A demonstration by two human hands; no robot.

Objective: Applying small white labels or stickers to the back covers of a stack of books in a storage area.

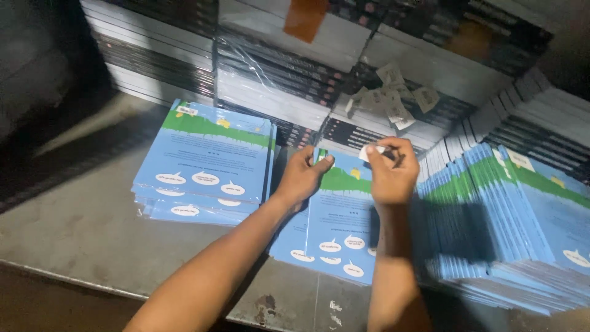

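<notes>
Your left hand (302,177) lies flat, fingers open, steadying the blue book (338,227) at centre frame so your right hand (389,170) can pinch a small white sticker (371,151) over its top edge.

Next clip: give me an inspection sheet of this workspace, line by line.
Surface: grey worktop, worn, with stains near its front edge.
Job's things: blue book lying flat under both hands; small white sticker at its top edge.
Clutter: loose stickers on the wrapped stacks behind.
Hands: left hand rests on the book's top left; right hand pinches the sticker in its fingers.
Cables: nothing seen.
Surroundings: left pile of blue books; fanned pile on the right; plastic-wrapped stacks behind.
</notes>
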